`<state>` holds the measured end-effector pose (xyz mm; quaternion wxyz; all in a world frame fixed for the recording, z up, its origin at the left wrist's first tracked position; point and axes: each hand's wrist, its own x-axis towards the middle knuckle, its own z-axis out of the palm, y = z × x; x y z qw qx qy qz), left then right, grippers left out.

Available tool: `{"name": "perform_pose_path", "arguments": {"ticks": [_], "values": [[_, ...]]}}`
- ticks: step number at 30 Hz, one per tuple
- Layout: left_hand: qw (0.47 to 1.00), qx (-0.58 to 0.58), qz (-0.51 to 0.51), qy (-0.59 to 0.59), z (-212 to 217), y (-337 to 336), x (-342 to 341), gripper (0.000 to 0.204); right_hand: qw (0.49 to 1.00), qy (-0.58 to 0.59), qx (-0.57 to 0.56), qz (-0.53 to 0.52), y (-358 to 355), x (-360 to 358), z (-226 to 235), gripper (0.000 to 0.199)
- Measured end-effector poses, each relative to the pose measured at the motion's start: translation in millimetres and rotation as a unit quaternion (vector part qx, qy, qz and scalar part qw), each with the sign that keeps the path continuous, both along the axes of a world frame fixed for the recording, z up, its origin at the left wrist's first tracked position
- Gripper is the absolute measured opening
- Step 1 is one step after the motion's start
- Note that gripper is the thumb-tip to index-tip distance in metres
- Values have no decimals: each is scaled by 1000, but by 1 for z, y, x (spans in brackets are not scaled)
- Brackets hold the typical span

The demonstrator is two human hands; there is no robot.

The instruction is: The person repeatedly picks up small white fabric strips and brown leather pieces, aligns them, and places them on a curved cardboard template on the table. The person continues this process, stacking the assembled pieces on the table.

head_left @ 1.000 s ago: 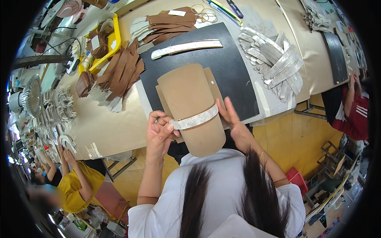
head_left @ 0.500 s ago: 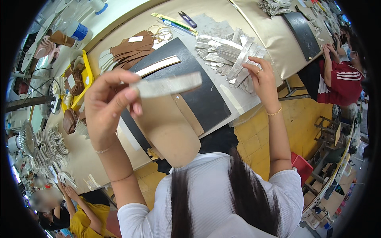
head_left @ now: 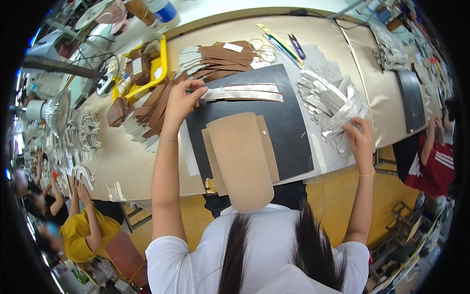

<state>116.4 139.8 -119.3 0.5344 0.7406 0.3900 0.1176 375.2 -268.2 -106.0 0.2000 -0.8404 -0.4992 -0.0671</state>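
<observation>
Fingers of my left hand are bent and nearly closed, thumb and forefinger at the left end of two pale strips lying side by side on the black board; whether they pinch an end or only touch it, I cannot tell. My right hand is to the right of the board, thumb and forefinger curled and slightly apart, tips at the near edge of a pile of grey strips. I cannot make out whether they have hold of one.

A tan rounded sheet lies over the near part of the board, its lower end reaching past the board's near edge. It hides most of the flat tan piece beneath.

Beyond the board, a white label lies on brown strips; a white tag sits in the yellow tray to the board's upper left. Any writing on them is too small to read. Farther past that corner of the board, a container with a blue label is cut off at the top.
</observation>
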Motion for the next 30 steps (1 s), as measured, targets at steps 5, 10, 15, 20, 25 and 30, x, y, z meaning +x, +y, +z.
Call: {"name": "perform_pose_path", "arguments": {"ticks": [5, 10, 15, 20, 25, 30], "values": [[916, 397, 50, -4, -15, 58, 27, 28, 997, 62, 36, -5, -3, 2, 8, 22], [947, 308, -3, 86, -48, 111, 28, 45, 989, 124, 83, -23, -2, 21, 17, 24], [950, 304, 13, 70, -70, 134, 42, 33, 977, 121, 150, -92, -27, 42, 43, 23], [933, 351, 31, 77, -26, 98, 54, 25, 967, 80, 218, -103, -31, 37, 72, 23], [985, 171, 13, 27, 12, 84, 55, 17, 932, 154, 296, -141, -23, 30, 82, 16], [988, 48, -34, -143, 101, 7, 53, 19, 926, 193, 312, -84, -10, 17, 100, 23]]}}
